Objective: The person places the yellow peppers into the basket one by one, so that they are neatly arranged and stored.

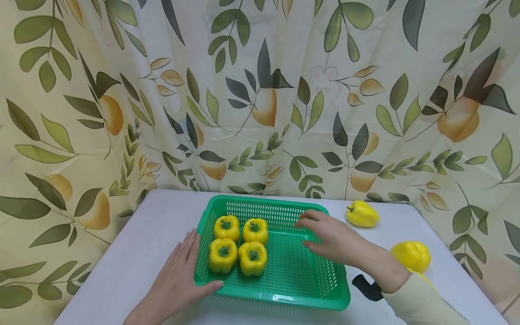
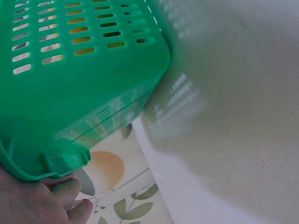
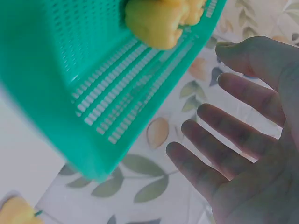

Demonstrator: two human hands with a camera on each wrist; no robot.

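A green plastic basket (image 1: 284, 295) stands on the table, and several yellow bell peppers (image 1: 222, 255) sit upright together in its left half. My left hand (image 1: 178, 273) lies along the basket's left side, fingers straight, thumb at the front rim. In the left wrist view, its fingers (image 2: 67, 189) touch the rim from outside. Over the basket's right side hovers my right hand (image 1: 331, 237), fingers loosely bent and holding nothing. The right wrist view shows this hand (image 3: 252, 140) with fingers spread, beside the basket (image 3: 107, 154).
To the right of the basket lie two more yellow bell peppers, one at the back (image 1: 363, 214) and one nearer (image 1: 411, 256), partly behind the right forearm. A black strap (image 1: 367, 288) shows at the right wrist. A leaf-patterned curtain (image 1: 260, 99) hangs behind the white table (image 1: 162, 212).
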